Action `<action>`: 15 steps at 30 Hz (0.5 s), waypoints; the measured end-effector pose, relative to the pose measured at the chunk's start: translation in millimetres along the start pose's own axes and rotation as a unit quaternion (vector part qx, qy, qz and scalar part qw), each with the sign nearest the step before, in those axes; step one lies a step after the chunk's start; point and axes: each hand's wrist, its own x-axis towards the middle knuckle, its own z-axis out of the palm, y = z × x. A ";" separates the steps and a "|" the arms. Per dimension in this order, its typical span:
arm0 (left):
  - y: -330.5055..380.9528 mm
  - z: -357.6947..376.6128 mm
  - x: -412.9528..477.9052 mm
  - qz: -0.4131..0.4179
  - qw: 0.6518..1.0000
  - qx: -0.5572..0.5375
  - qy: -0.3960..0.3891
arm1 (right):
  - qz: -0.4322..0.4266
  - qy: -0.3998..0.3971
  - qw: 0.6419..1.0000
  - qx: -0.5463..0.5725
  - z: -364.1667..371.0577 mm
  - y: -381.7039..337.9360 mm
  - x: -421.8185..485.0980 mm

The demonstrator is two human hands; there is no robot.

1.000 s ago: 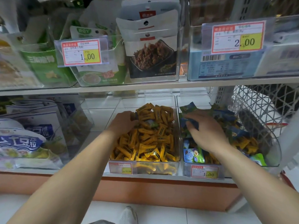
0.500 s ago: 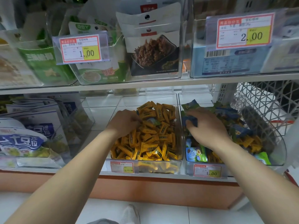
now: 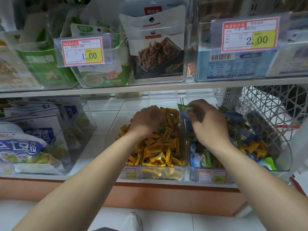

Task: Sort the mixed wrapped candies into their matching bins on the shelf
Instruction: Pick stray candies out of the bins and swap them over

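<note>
Two clear bins stand side by side on the lower shelf. The middle bin (image 3: 184,167) is heaped with yellow wrapped candies (image 3: 160,147). The right bin (image 3: 289,152) holds a mix of blue, green and yellow candies (image 3: 246,139). My left hand (image 3: 146,120) reaches down into the far part of the yellow heap, its fingers curled and buried among the wrappers; what they hold is hidden. My right hand (image 3: 206,120) is raised over the divide between the bins and pinches a blue-green candy (image 3: 184,110) by its fingertips.
A clear bin of large snack bags (image 3: 50,135) stands at the left of the same shelf. Above, the upper shelf (image 3: 150,90) carries bins of packets with price tags. A white wire basket (image 3: 270,110) is at the right. My shoe (image 3: 132,221) shows on the tiled floor.
My right hand has lifted out of the mixed bin with a blue-green candy and moved up and left. My left hand has stayed in the yellow heap.
</note>
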 end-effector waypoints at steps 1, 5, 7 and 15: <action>-7.3 3.9 2.8 -0.006 0.995 0.104 -0.012 | -0.016 0.019 0.997 -0.073 -4.5 5.9 -0.3; -22.1 15.0 11.8 -0.071 0.965 0.244 -0.074 | -0.024 -0.040 0.968 -0.248 -13.7 31.1 -3.5; -24.2 16.2 14.8 -0.077 0.970 0.214 -0.081 | 0.039 -0.107 0.954 -0.278 -12.8 36.3 -3.0; -16.5 8.2 1.5 -0.025 0.992 0.119 -0.043 | 0.023 -0.086 0.962 -0.257 -7.0 16.5 -1.8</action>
